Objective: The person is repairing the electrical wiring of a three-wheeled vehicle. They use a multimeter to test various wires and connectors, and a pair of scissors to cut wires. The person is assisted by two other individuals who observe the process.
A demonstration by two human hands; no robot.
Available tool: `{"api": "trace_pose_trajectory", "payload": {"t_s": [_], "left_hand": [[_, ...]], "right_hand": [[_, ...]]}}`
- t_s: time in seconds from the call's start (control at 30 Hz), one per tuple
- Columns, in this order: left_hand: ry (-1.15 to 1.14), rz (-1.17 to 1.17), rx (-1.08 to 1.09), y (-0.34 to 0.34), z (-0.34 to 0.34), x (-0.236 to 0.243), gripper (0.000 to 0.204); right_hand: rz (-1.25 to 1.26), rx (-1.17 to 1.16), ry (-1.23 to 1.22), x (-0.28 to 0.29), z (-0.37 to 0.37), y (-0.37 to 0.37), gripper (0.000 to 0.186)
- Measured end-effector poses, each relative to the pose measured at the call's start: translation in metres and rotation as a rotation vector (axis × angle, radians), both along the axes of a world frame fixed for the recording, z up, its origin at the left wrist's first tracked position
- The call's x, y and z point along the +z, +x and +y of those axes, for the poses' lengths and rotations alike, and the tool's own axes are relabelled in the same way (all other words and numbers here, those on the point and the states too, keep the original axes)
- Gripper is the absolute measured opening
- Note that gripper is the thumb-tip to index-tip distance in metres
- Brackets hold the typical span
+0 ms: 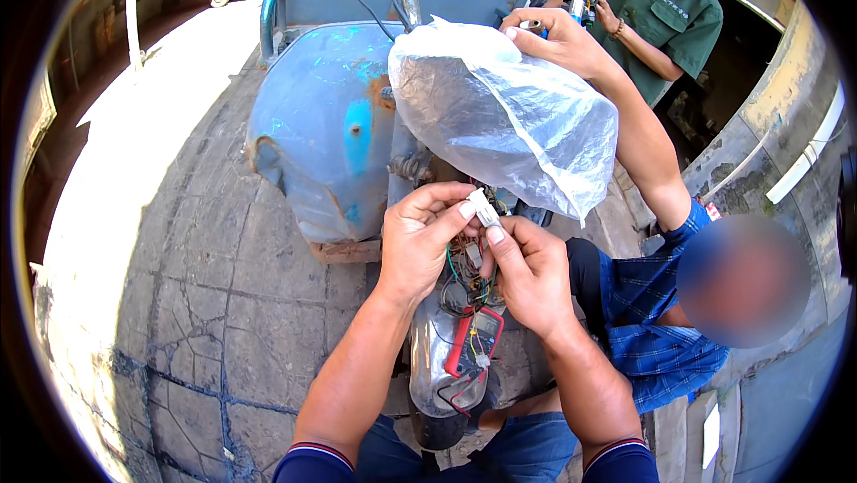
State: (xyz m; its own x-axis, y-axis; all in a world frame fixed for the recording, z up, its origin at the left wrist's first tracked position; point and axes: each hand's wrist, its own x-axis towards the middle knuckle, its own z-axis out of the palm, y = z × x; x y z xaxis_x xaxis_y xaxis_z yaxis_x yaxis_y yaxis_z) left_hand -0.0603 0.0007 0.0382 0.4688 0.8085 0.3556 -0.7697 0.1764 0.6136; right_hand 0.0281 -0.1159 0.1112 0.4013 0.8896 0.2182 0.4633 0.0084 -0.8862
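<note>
Between my two hands is a small white plastic wire connector (484,207). My left hand (420,237) pinches its upper end with thumb and fingers, while my right hand (528,273) grips the lower end. Colored wires (466,260) hang in a tangle just below and between my hands. Under them a red multimeter (476,340) with a grey screen lies on a shiny, rounded metal surface (433,367). Thin leads (455,394) curl beside the meter. Which wires run into the connector is partly hidden by my fingers.
A blue, rusted vehicle front (326,126) stands ahead. Clear plastic sheeting (509,108) covers its handlebar, where the hand (558,41) of a person in a blue checked shirt (661,304) rests. Behind, a person in a green shirt (656,19) holds a cylindrical object (580,3). Stone paving (223,304) spreads left.
</note>
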Motion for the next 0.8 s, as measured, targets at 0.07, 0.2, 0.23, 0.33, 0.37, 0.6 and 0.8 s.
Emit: {"api": "trace_pose_trajectory", "payload": {"t_s": [0.07, 0.2, 0.23, 0.33, 0.37, 0.6, 0.8], "left_hand": [[0.002, 0.005, 0.000, 0.001, 0.001, -0.002, 0.018], [-0.003, 0.027, -0.011, -0.002, 0.003, -0.003, 0.017], [-0.001, 0.032, -0.011, -0.001, 0.004, -0.003, 0.017], [0.016, 0.051, -0.006, -0.001, 0.005, -0.004, 0.017], [0.029, 0.062, 0.000, -0.001, 0.005, -0.004, 0.017], [0.018, -0.008, 0.017, 0.001, -0.004, -0.001, 0.019], [0.115, 0.074, 0.195, 0.003, -0.013, -0.005, 0.021]], "right_hand": [[-0.035, -0.009, -0.020, 0.000, 0.000, 0.000, 0.023], [0.043, 0.059, -0.085, 0.007, 0.001, 0.006, 0.022], [0.024, 0.060, -0.081, 0.006, 0.000, 0.007, 0.023], [-0.068, 0.043, -0.056, 0.002, 0.000, 0.007, 0.024], [-0.121, 0.026, -0.042, 0.002, 0.001, 0.005, 0.024], [0.014, -0.072, -0.011, -0.005, 0.006, 0.002, 0.026], [-0.025, -0.067, 0.079, -0.016, 0.013, 0.001, 0.029]]}}
